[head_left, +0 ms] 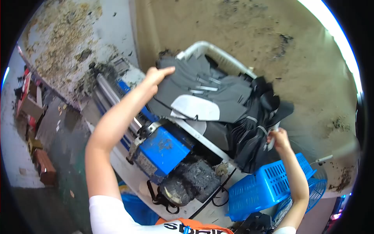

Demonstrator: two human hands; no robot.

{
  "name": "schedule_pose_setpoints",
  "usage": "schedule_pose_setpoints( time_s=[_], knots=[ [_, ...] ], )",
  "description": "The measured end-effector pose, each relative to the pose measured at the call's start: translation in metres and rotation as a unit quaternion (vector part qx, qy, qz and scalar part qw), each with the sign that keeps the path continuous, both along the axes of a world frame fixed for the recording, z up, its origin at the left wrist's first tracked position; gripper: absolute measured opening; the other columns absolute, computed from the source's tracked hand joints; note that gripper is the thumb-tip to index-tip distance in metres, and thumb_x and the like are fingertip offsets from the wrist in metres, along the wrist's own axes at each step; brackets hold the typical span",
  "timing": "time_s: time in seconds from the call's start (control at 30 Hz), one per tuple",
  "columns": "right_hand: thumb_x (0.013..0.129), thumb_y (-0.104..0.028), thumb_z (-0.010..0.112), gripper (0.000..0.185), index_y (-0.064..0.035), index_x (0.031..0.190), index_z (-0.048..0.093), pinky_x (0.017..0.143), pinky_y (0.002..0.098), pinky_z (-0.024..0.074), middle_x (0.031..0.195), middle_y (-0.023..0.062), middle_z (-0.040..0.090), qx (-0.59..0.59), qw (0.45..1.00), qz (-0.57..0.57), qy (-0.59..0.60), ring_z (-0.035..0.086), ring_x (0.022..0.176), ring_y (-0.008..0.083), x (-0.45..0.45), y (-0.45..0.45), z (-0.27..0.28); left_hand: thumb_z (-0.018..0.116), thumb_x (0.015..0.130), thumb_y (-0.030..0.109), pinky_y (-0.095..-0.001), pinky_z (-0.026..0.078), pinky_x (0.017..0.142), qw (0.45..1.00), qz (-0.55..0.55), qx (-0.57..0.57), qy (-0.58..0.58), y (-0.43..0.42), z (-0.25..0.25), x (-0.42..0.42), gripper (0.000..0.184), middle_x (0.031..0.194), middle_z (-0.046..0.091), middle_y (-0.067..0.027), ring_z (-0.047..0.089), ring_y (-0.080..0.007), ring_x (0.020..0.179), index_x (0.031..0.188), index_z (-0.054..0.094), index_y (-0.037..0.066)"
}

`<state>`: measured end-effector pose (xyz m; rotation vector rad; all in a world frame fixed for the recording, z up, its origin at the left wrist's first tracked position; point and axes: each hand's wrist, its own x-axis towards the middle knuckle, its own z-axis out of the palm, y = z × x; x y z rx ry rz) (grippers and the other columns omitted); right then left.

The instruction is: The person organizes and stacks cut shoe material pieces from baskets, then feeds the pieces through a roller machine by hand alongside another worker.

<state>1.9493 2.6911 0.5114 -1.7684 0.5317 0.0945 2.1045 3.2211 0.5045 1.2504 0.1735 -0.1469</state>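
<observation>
Head view: looking down on a workbench (131, 180), its pale top showing between machine parts.
Backing: a tan, stained sheet (241, 29) is spreading behind the work; a white panel (66, 37) at upper left is carrying yellowish crust.
Floor: grey-green ground (70, 167) is showing at lower left, with a reddish-brown block (45, 167) resting on it.
Container: a white basket (230, 61) is lying with its long axis running from upper left to lower right.
Grey pieces: a layered pile (230, 91) is filling the basket, stretching along that same axis.
White panel piece: one rounded piece (198, 109) is lying on the pile, its long axis running nearly level and dipping slightly rightward, its curved edge facing up the picture.
Dark bundle: fanned layers (249, 134) are spilling over the basket's right end, pointing down the picture.
Left hand (154, 80): resting at the pile's upper-left edge, a digit extending over it; how far it is closing cannot be told.
Right hand (279, 139): pinching a white strip (270, 145) beside the dark bundle.
Machine: a blue housing (161, 150) is standing before the basket.
Nearby: a blue crate (255, 187) is sitting below the right hand.
</observation>
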Motion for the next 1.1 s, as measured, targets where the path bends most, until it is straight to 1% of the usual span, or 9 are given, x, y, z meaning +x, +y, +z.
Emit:
schedule_pose_setpoints(
  time_s=[0.17, 0.37, 0.4, 0.6, 0.77, 0.87, 0.97, 1.03, 1.1],
  knots=[
    [0.083, -0.014, 0.051, 0.019, -0.0026, 0.097, 0.057, 0.054, 0.0258, 0.0486, 0.082, 0.0059, 0.06, -0.073, 0.992, 0.024, -0.095, 0.058, 0.061, 0.0135, -0.001, 0.053, 0.087, 0.068, 0.083, 0.019, -0.0325, 0.054, 0.081, 0.996, -0.064, -0.013, -0.055, 0.068, 0.114, -0.087, 0.035, 0.102, 0.067, -0.0119, 0.066, -0.0194, 0.087, 0.109, 0.062, -0.003],
    [0.082, -0.019, 0.055, 0.02, -0.0011, 0.089, 0.061, 0.052, 0.026, 0.0415, 0.072, 0.0054, 0.06, -0.134, 0.977, 0.095, -0.137, 0.055, 0.058, 0.0116, -0.033, 0.114, 0.149, 0.061, 0.087, 0.022, -0.0302, 0.042, 0.096, 0.956, 0.175, 0.176, -0.156, 0.126, 0.186, -0.256, 0.041, 0.118, 0.059, -0.013, 0.056, -0.0182, 0.11, 0.119, 0.056, -0.003],
    [0.078, -0.02, 0.059, 0.02, -0.0015, 0.084, 0.06, 0.053, 0.0264, 0.0412, 0.068, 0.0047, 0.059, -0.113, 0.974, 0.117, -0.159, 0.054, 0.056, 0.0124, -0.044, 0.134, 0.153, 0.05, 0.09, 0.034, -0.0344, 0.031, 0.106, 0.817, 0.111, 0.496, -0.272, 0.149, 0.173, -0.29, 0.054, 0.128, 0.052, -0.017, 0.047, -0.024, 0.122, 0.126, 0.049, -0.006],
    [0.067, -0.013, 0.064, 0.026, 0.0035, 0.087, 0.063, 0.059, 0.0293, 0.0504, 0.072, 0.0117, 0.066, -0.191, 0.959, 0.21, -0.013, 0.064, 0.063, 0.0163, -0.08, 0.18, 0.114, 0.041, 0.082, 0.048, -0.0411, 0.026, 0.106, 0.681, 0.083, 0.699, -0.202, 0.188, 0.114, -0.43, 0.072, 0.135, 0.045, -0.0235, 0.044, -0.0343, 0.122, 0.13, 0.046, -0.006],
    [0.071, -0.027, 0.06, 0.03, 0.0018, 0.074, 0.067, 0.068, 0.038, 0.0509, 0.072, 0.0185, 0.067, -0.181, 0.94, 0.262, -0.124, 0.066, 0.071, 0.0286, -0.088, 0.182, 0.071, 0.054, 0.083, 0.025, -0.0382, 0.032, 0.102, 0.775, 0.061, 0.581, -0.241, 0.192, 0.072, -0.466, 0.059, 0.124, 0.046, -0.0222, 0.045, -0.0333, 0.119, 0.135, 0.043, -0.002],
    [0.091, -0.036, 0.044, 0.044, -0.001, 0.112, 0.06, 0.088, 0.0408, 0.0457, 0.109, 0.0192, 0.063, -0.332, 0.805, 0.441, -0.218, 0.059, 0.102, 0.0337, -0.094, 0.113, 0.106, 0.054, 0.082, 0.027, -0.0378, 0.031, 0.102, 0.767, 0.093, 0.599, -0.208, 0.191, 0.064, -0.468, 0.061, 0.125, 0.047, -0.0214, 0.045, -0.0326, 0.119, 0.134, 0.044, -0.002],
    [0.073, -0.018, 0.064, 0.071, -0.0316, 0.139, 0.04, 0.106, 0.0506, 0.0298, 0.135, 0.0045, 0.051, -0.657, 0.659, 0.358, 0.079, 0.044, 0.126, 0.0279, -0.135, 0.005, 0.139, 0.06, 0.081, 0.058, -0.0416, 0.032, 0.103, 0.857, 0.101, 0.44, -0.25, 0.204, 0.049, -0.455, 0.084, 0.134, 0.043, -0.0228, 0.045, -0.0332, 0.12, 0.134, 0.041, -0.005],
    [0.064, -0.018, 0.072, 0.088, -0.0317, 0.142, 0.035, 0.112, 0.0543, 0.0148, 0.139, 0.0033, 0.046, -0.641, 0.639, 0.328, 0.271, 0.036, 0.132, 0.0288, -0.157, -0.043, 0.128, 0.057, 0.08, 0.048, -0.0401, 0.031, 0.104, 0.833, 0.114, 0.487, -0.236, 0.194, 0.047, -0.459, 0.077, 0.133, 0.044, -0.022, 0.044, -0.0327, 0.12, 0.134, 0.042, -0.004],
    [0.065, -0.017, 0.068, 0.053, -0.0222, 0.117, 0.059, 0.099, 0.0503, 0.0373, 0.115, 0.0092, 0.061, -0.681, 0.663, 0.281, 0.131, 0.051, 0.116, 0.0315, -0.164, -0.078, 0.092, 0.054, 0.08, 0.039, -0.0386, 0.03, 0.104, 0.806, 0.121, 0.535, -0.223, 0.183, 0.049, -0.466, 0.069, 0.132, 0.045, -0.0213, 0.044, -0.0322, 0.121, 0.134, 0.043, -0.003]
  ],
)
